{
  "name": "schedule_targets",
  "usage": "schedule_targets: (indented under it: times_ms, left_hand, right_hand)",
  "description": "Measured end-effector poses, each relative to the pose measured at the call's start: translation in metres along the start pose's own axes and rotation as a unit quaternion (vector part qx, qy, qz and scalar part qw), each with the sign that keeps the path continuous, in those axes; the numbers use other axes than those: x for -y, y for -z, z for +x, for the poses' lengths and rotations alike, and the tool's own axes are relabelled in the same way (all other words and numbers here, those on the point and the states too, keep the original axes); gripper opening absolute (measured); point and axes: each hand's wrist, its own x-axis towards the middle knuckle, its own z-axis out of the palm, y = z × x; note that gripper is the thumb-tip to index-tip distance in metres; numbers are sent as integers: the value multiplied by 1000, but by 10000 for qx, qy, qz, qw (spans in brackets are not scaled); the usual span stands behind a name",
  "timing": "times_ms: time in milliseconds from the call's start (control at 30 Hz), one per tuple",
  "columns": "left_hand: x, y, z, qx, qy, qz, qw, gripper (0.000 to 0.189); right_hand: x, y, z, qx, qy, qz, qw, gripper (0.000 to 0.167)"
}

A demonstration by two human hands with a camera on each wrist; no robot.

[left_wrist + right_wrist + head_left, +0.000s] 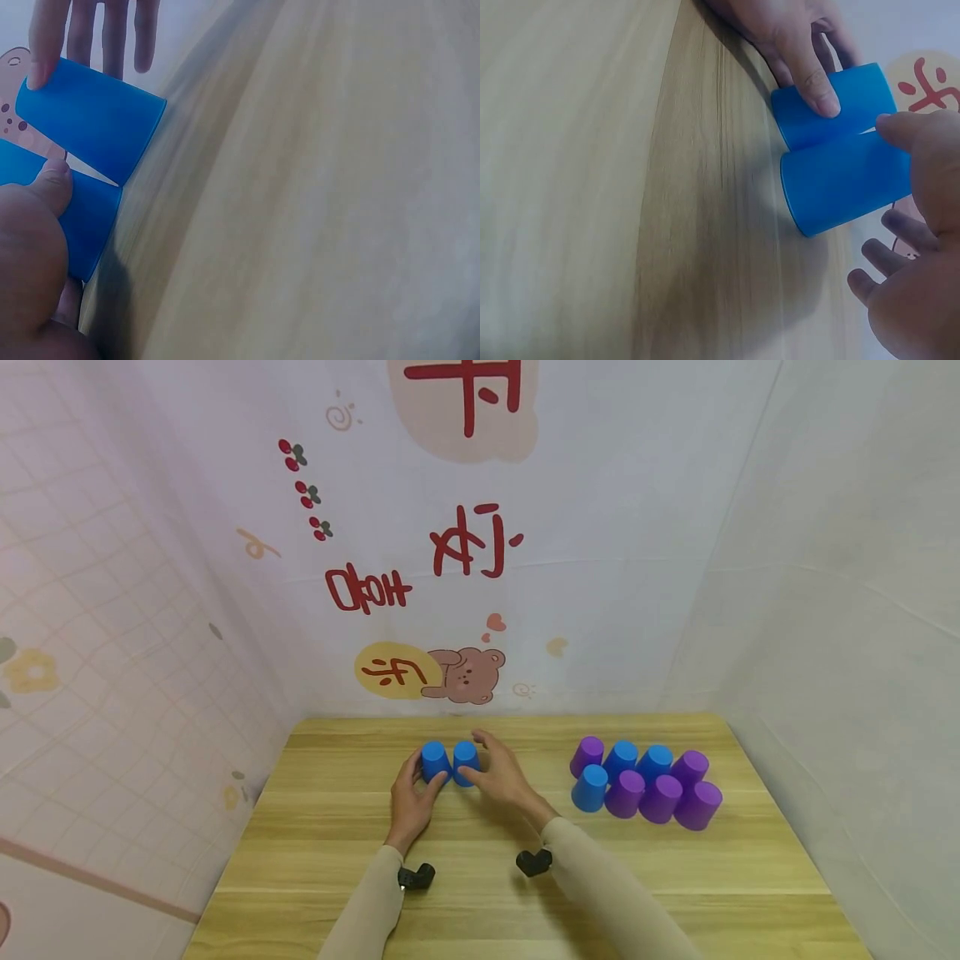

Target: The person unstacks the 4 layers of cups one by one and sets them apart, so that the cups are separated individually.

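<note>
Two blue cups stand upside down side by side on the wooden table. Around the left blue cup (435,758) my left hand (410,808) has its thumb on the front and its fingers on the far side. The right blue cup (466,755) is beside it, the two bases meeting in the left wrist view. My right hand (506,777) is at this cup, thumb at its upper part. In the right wrist view the other fingers (885,259) spread apart, away from the cup wall (844,184).
On the right of the wooden table (465,902) several upside-down cups stand in two rows, purple ones (698,806) mixed with blue ones (590,789). A printed cloth (615,568) hangs behind the table's back edge, with more cloth at both sides.
</note>
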Motion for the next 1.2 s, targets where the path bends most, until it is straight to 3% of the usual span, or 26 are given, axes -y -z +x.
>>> schedule_targets:
  times_ms: [667,933,1200]
  left_hand:
    - [1,-1,1,105,234,-2,9997,70]
    - [1,-1,2,59,237,107,9996,69]
    - [3,0,1,48,313,154,9994,71]
  right_hand:
    - [-3,-13,7,-269,-171,393,9987,55]
    - [1,-11,5,-426,-210,646,9968,55]
    - [8,-2,1,-671,-155,566,9960,51]
